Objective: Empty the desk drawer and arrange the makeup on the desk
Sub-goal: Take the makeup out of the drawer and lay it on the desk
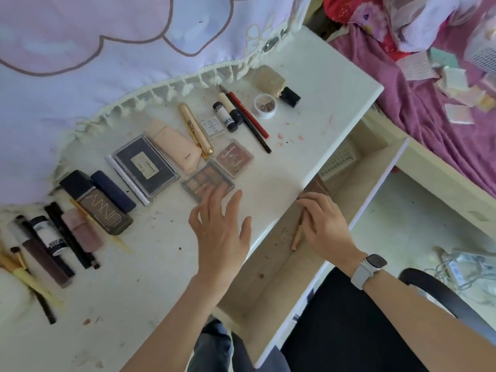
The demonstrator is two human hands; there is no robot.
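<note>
The white desk (316, 76) carries rows of makeup: a dark foundation bottle (104, 210), a grey compact (146, 166), a beige tube (175, 146), a gold tube (196, 127), two eyeshadow palettes (234, 158) and pencils (249, 118). My left hand (221, 229) hovers open with spread fingers just in front of the brown palette (201, 181). My right hand (324, 229), with a watch on its wrist, reaches into the open drawer (268, 277). Its curled fingers close on a beige pencil (296, 238). A brown palette (320, 186) lies just past its fingertips, partly under the desk edge.
A fringed lilac cloth (107, 63) hangs along the desk's back. A white basket (338, 162) sits deeper in the drawer. At the left edge lie brushes (24, 272). A bed with purple bedding (418, 84) stands to the right, and a black chair (362, 331) is below me.
</note>
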